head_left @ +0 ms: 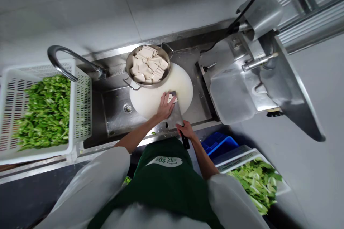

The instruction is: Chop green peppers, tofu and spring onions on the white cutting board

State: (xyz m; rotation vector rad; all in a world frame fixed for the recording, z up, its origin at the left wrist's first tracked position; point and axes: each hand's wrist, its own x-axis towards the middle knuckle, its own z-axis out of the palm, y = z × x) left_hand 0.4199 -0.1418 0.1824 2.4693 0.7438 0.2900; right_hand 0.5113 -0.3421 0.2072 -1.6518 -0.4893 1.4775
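My right hand (186, 130) is wrapped round the black handle of a cleaver (176, 115), whose broad blade lies over the round white cutting board (142, 103). My left hand (165, 108) rests at the far end of the blade, its fingers curved round a few white slices (171, 97) that look like tofu. Whether those slices sit on the blade or on the board is partly hidden by the fingers. Beyond my hands, a two-handled metal pan (162, 83) stands on the board's far part, heaped with similar tofu slices (149, 65).
The board lies across a steel sink (116, 105) with a curved faucet (63, 52). To the left, a white basket (72, 114) holds chopped greens (48, 111). A slicing machine (236, 89) stands right. Below it are a blue crate (219, 145) and leafy greens (258, 182).
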